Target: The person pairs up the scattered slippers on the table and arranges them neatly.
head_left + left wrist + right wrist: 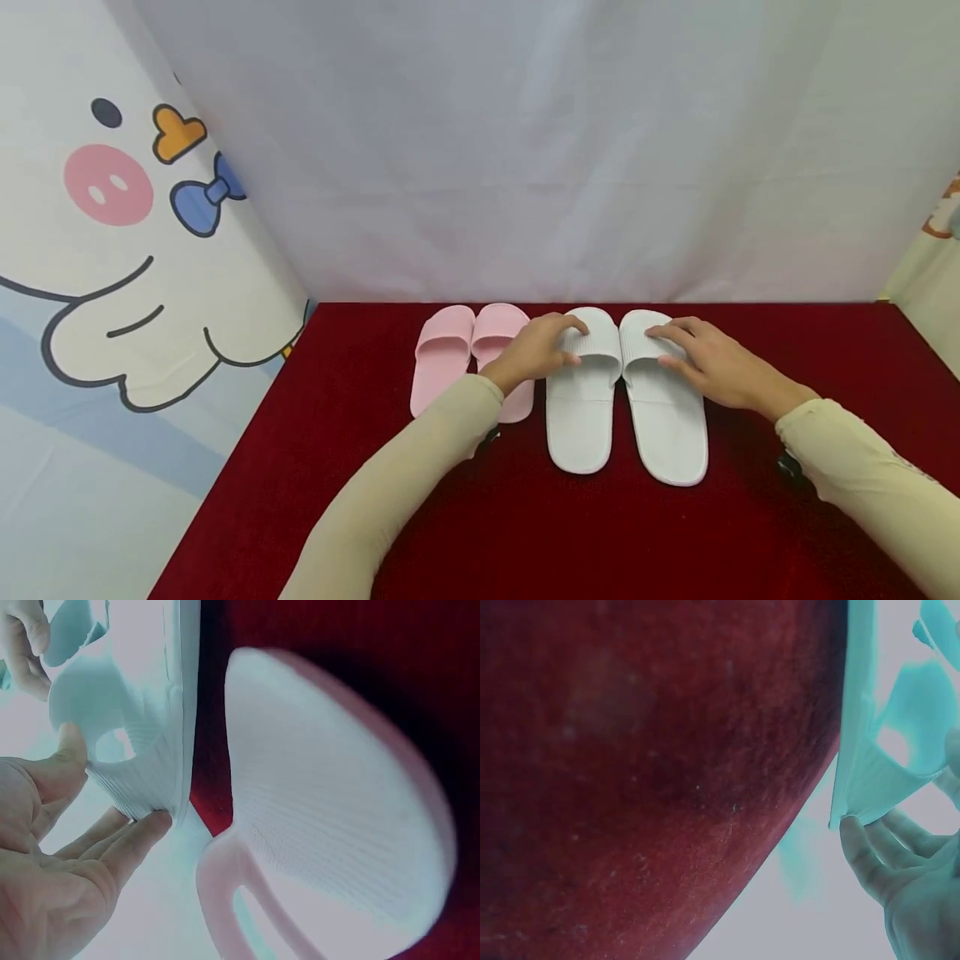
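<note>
A pair of white slippers lies side by side on the red cloth, open heels toward me. My left hand (534, 348) spans the ribbed strap of the left white slipper (579, 433), thumb at the strap's rear edge and fingers over its front, as the left wrist view also shows. On the right white slipper (670, 437), my right hand (712, 360) grips the strap likewise from the outer side. In the right wrist view its fingertips (851, 829) meet the strap near the sole. The left forearm and hand partly cover a pair of pink slippers (441, 371).
The pink pair stands just left of the white pair. Red cloth (615, 542) covers the table, which ends at a pale curtain (525, 167) behind the slippers. A cartoon-printed curtain (112, 250) hangs on the left, another sheet (930, 275) on the right.
</note>
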Available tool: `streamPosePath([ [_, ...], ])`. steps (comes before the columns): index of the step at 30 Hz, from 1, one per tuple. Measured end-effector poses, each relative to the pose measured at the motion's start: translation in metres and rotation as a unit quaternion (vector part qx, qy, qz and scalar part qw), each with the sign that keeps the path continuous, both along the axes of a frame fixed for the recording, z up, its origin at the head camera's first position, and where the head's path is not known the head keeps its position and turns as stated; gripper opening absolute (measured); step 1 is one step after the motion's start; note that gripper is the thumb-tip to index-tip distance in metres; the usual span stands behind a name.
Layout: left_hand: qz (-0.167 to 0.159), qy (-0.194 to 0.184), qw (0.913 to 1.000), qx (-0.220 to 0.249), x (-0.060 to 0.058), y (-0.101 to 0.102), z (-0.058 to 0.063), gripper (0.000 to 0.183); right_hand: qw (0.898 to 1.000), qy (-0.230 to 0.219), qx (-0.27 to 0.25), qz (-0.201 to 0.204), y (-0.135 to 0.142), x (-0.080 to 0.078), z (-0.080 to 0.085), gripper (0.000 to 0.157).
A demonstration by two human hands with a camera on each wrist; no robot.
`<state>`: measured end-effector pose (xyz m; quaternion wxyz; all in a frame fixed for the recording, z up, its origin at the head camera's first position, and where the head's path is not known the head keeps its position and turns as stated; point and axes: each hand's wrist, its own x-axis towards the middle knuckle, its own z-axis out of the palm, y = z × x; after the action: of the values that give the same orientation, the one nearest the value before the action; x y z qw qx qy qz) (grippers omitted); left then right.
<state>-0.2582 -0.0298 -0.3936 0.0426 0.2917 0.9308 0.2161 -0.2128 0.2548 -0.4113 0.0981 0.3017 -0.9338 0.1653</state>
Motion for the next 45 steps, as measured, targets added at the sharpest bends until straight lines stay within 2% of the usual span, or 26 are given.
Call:
streamPosePath([
  [7,-0.004,-0.016,0.9999,0.003,-0.016,0.011,-0.002,0.042,1.0,-0.023,0.002,-0.011,0.006,-0.011,0.002,0.036],
  [14,0.009,-0.031,0.9994,0.007,-0.026,0.012,-0.004,0.042,0.999,-0.037,0.008,-0.012,0.009,-0.019,0.0,0.038],
  [21,0.0,-0.042,0.999,0.018,-0.035,0.011,-0.003,0.042,0.998,-0.05,0.011,-0.021,0.005,-0.028,-0.004,0.038],
  [29,0.034,-0.058,0.9976,0.017,-0.039,0.01,-0.005,0.042,0.996,-0.08,0.023,-0.029,0.002,-0.04,-0.006,0.039],
  [34,0.034,-0.071,0.9968,0.008,-0.041,0.006,-0.005,0.042,0.994,-0.106,0.019,-0.036,-0.003,-0.044,-0.007,0.039],
  [45,0.024,-0.068,0.9974,0.004,-0.045,0.002,-0.007,0.044,0.993,-0.115,0.016,-0.036,-0.007,-0.052,-0.008,0.041],
])
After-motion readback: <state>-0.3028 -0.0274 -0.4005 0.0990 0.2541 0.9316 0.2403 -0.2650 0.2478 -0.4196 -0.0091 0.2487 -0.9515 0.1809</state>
